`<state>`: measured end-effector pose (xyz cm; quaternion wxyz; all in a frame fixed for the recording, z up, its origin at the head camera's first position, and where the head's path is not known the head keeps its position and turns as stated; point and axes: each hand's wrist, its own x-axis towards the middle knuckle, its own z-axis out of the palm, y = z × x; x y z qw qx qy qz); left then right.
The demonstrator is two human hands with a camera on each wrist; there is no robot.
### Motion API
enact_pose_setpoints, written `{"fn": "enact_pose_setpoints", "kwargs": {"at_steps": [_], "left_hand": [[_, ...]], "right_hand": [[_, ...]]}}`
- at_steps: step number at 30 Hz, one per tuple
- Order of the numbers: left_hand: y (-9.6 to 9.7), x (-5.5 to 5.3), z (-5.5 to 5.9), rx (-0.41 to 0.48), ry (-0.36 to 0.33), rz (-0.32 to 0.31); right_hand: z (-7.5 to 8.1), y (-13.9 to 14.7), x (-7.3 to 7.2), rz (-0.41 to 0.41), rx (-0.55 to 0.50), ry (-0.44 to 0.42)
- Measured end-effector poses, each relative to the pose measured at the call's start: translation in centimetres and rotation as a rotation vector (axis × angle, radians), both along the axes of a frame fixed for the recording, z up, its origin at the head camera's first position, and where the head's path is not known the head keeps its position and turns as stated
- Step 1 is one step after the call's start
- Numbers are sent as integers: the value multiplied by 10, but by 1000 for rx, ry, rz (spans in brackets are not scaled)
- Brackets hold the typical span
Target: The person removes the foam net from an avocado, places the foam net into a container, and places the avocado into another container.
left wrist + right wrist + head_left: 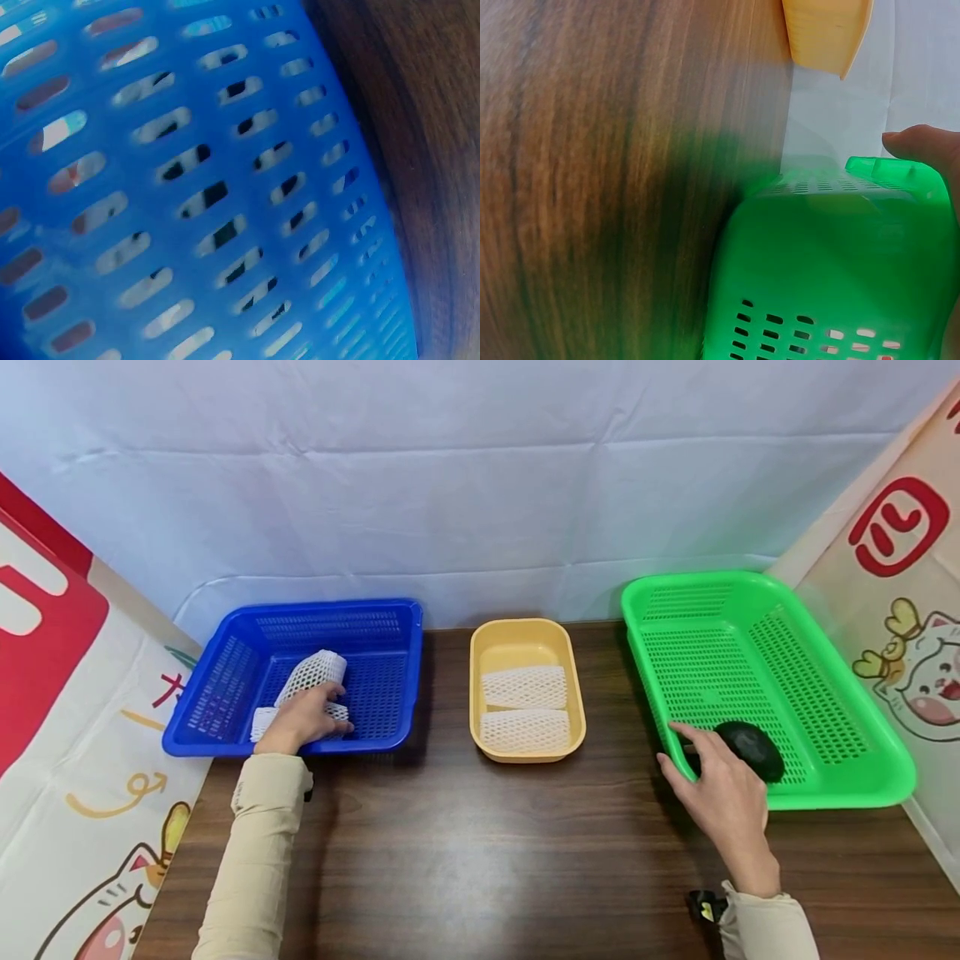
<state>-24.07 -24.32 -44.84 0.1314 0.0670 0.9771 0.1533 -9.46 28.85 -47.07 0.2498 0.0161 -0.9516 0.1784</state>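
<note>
My left hand [303, 718] reaches over the front rim of the blue basket [375, 748], its thumb and fingers spread over a white foam net sleeve [337, 712]. A second foam net sleeve [315, 675] leans up just behind the fingers. On the other side, my right hand [723, 793] hovers at the near left corner of the green basket [832, 798], fingers apart and the thumb over the rim. Beside its fingers lies a smooth black oval object [752, 752]; another dark thing is mostly hidden beneath the hand. The right wrist view shows the extended thumb [922, 142] above the rim.
Between the baskets stands a yellow tray [477, 693] with two white foam net sleeves [524, 730] laid flat in it. A dark wooden table [465, 852] carries everything. A white cloth [450, 510] hangs behind, with printed sheets at both sides.
</note>
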Motion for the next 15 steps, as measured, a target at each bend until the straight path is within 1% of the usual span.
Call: {"fn": "enact_pose_setpoints", "kwargs": {"at_steps": [3, 7, 9, 11, 13, 15], "left_hand": [[-1, 2, 5, -13, -43, 47], [-3, 3, 14, -76, -157, 97], [-4, 3, 18, -98, -212, 96], [-4, 2, 20, -112, -242, 76], [-5, 0, 20, -114, -245, 51], [-6, 0, 20, -113, -238, 42]], "right_hand": [[-1, 0, 0, 4, 0, -3], [-1, 2, 0, 3, 2, 1], [-1, 2, 0, 3, 1, 5], [-1, 2, 0, 2, 0, 8], [-1, 2, -1, 4, 0, 8], [-1, 2, -1, 6, 2, 4]]}}
